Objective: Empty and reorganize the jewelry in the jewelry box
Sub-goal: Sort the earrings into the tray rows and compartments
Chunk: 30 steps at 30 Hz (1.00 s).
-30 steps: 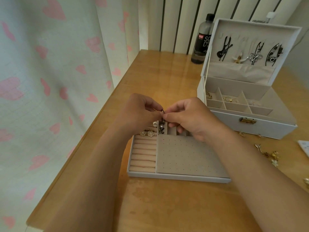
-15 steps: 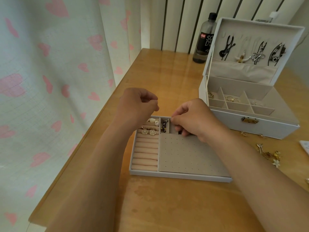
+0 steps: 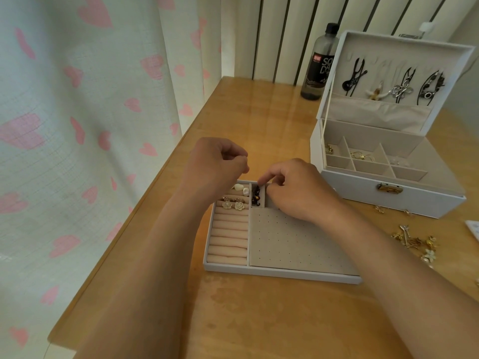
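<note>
Wooden table (image 3: 259, 320), jewelry box (image 3: 414, 200) open upper right, tray (image 3: 259, 271) mid-frame. My right hand (image 3: 300, 190) curls over the tray's top compartments, fingertips just right of the dark earrings (image 3: 256, 195). My left hand (image 3: 217, 161) hovers curled at their upper left. Whether either pinches anything, can't tell.

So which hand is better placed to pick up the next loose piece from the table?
Probably the right hand: the loose gold pieces lie on the table right of the tray, on its side. The left hand is over the tray's far-left corner, farther off.
</note>
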Each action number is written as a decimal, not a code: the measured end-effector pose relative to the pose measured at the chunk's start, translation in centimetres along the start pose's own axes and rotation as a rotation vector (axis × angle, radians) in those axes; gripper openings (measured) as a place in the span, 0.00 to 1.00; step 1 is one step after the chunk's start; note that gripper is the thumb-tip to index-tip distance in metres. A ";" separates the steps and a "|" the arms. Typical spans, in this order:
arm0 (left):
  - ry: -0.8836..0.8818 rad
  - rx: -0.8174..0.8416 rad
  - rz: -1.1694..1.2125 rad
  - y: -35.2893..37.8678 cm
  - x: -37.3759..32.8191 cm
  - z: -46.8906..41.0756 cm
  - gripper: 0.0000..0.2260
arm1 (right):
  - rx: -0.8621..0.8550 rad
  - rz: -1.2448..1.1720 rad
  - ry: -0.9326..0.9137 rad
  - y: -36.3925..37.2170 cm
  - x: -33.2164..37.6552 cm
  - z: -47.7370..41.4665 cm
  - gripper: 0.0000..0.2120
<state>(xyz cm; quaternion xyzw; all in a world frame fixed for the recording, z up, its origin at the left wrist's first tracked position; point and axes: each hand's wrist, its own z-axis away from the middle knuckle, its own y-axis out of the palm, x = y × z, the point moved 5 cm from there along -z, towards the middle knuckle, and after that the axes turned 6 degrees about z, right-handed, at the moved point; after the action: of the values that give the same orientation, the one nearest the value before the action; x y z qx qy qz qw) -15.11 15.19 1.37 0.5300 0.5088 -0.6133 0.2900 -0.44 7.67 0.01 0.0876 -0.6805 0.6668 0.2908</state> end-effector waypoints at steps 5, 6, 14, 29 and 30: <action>0.008 -0.001 0.000 0.0 -0.1 0.1 0.07 | -0.031 0.055 -0.075 0.1 0.5 0.1 0.14; 0.005 0.001 0.002 0.0 -0.1 0.1 0.07 | -0.044 0.062 -0.088 0.1 0.6 0.1 0.14; -0.002 0.008 0.015 0.0 -0.1 0.1 0.06 | -0.041 0.129 -0.129 0.1 0.4 0.1 0.15; 0.015 0.013 0.034 -0.1 -0.2 0.1 0.06 | 0.002 0.230 -0.268 0.4 1.0 0.7 0.20; 0.015 0.013 0.037 -0.1 -0.2 0.1 0.06 | 0.009 0.245 -0.269 0.5 0.9 0.6 0.20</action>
<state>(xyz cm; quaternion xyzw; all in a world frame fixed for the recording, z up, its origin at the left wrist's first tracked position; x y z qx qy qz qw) -15.20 15.08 1.57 0.5455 0.4971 -0.6073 0.2940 -1.61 7.34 0.10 0.0937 -0.7160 0.6825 0.1133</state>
